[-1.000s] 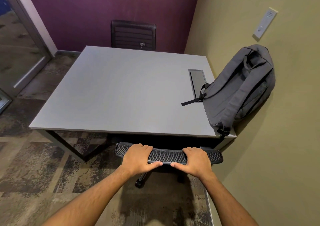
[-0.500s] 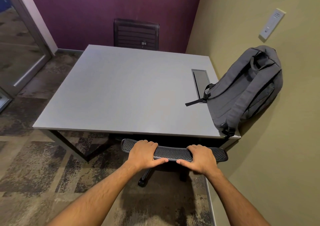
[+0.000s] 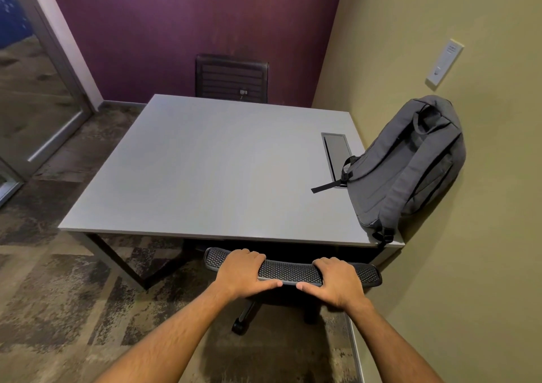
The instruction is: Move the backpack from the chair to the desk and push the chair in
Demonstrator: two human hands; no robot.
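A grey backpack [image 3: 407,165] stands upright on the right end of the grey desk [image 3: 211,171], leaning against the olive wall, one strap trailing onto the desktop. The black mesh chair [image 3: 289,271] sits tucked under the desk's near edge; only the top of its backrest and part of its wheeled base show. My left hand [image 3: 242,272] grips the left part of the backrest top. My right hand [image 3: 337,283] grips the right part, fingers curled over the rim.
A second dark chair [image 3: 231,79] stands at the desk's far side against the purple wall. A cable hatch [image 3: 335,151] is set into the desktop near the backpack. A glass partition [image 3: 32,89] is at the left. A wall plate [image 3: 444,66] hangs on the right wall.
The chair's backrest has slid a little further toward the desk edge with both hands on it. My view has shifted forward and slightly up.
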